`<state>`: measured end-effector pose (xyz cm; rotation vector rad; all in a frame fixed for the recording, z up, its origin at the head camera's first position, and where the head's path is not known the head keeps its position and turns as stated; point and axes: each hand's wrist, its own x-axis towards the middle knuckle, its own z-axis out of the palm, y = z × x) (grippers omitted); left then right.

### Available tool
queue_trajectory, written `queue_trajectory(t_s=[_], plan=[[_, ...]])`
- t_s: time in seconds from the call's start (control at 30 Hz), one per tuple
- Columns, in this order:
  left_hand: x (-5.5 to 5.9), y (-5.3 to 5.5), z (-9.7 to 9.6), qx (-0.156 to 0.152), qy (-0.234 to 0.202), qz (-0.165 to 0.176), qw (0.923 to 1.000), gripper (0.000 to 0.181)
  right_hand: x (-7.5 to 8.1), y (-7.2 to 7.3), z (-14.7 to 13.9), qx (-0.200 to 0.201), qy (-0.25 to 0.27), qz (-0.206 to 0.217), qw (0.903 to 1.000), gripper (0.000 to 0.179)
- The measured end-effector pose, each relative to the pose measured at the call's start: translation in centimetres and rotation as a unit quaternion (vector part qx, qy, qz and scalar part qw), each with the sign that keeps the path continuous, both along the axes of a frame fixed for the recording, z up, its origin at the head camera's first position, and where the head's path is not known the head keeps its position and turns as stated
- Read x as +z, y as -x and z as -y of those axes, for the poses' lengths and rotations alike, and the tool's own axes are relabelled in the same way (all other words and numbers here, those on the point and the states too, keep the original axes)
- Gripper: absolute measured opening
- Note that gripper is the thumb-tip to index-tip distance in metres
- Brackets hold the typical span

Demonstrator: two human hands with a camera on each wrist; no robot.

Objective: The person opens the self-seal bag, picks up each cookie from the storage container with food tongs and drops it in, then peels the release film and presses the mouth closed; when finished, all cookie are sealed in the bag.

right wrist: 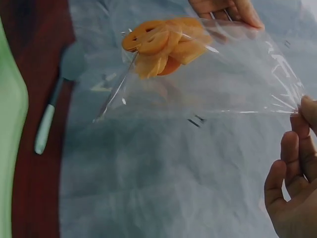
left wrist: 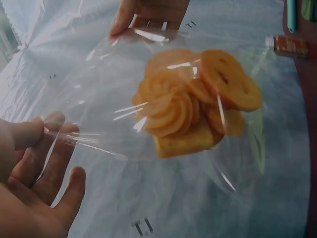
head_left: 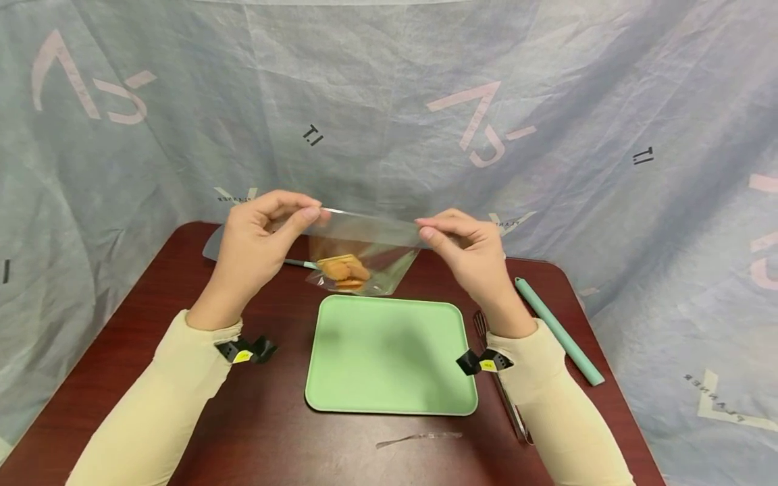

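A clear plastic bag (head_left: 392,260) hangs stretched between both hands, above the table's far side. Several golden cookies (head_left: 343,271) are gathered in its lower part; the left wrist view shows one swirled cookie (left wrist: 168,106) and one with holes (left wrist: 230,79). My left hand (head_left: 258,236) pinches one upper corner of the bag between thumb and fingers. At the opposite corner, my right hand (head_left: 471,250) pinches the edge likewise, its other fingers loosely bent in the right wrist view. The top edge runs taut between them; whether the mouth is parted I cannot tell.
Below the bag lies a light green tray (head_left: 392,354) on the dark red table (head_left: 267,425). To its right are a whisk (head_left: 507,398) and a teal rod (head_left: 559,331). A clear strip (head_left: 419,439) lies in front; a spatula (right wrist: 45,126) lies behind.
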<state>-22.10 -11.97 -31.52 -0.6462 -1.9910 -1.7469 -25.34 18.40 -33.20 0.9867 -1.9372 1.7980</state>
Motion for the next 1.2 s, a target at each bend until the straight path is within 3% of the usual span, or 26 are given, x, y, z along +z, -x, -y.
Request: queue_trajectory(t_s=[0.17,0.37,0.53,0.6,0.73,0.8,0.87,0.97,1.1,1.2], plan=[[-1.6,-1.3,2.5,-0.011,0.026,0.005,0.9996,0.009,-1.8,-1.4,1.4,0.033,-0.056,0.026,0.9975,0.017],[-2.7,-3.7,5.9,-0.041,0.075,0.027,0.9959,0.013,-1.9,-4.8,3.9,0.082,-0.119,0.022,0.9892,0.015],[-4.6,-5.8,8.8,-0.116,0.082,0.011,0.9897,0.029,-3.5,-6.6,5.3,0.127,-0.182,0.022,0.9748,0.015],[-5.4,-6.4,9.9,-0.181,0.078,0.006,0.9804,0.036,-4.8,-7.0,5.5,0.151,-0.201,0.019,0.9676,0.014],[-6.8,-6.9,11.5,-0.306,0.079,0.020,0.9484,0.047,-6.7,-7.5,6.0,0.193,-0.220,0.001,0.9562,0.012],[-7.5,-6.7,12.3,-0.339,0.082,0.034,0.9364,0.047,-7.4,-7.6,6.4,0.205,-0.222,-0.003,0.9532,0.010],[-8.4,-6.2,12.9,-0.339,0.092,0.071,0.9337,0.042,-8.1,-7.4,6.8,0.205,-0.227,0.007,0.9520,0.009],[-10.4,-4.7,13.7,-0.313,0.112,0.140,0.9326,0.029,-10.1,-6.4,7.6,0.180,-0.241,0.028,0.9534,0.007],[-13.3,-2.1,14.1,-0.228,0.117,0.232,0.9384,0.014,-12.8,-4.0,9.1,0.108,-0.267,0.066,0.9555,0.009],[-14.9,-0.3,14.1,-0.146,0.106,0.277,0.9438,0.023,-13.9,-2.0,10.1,0.050,-0.289,0.087,0.9521,0.010]])
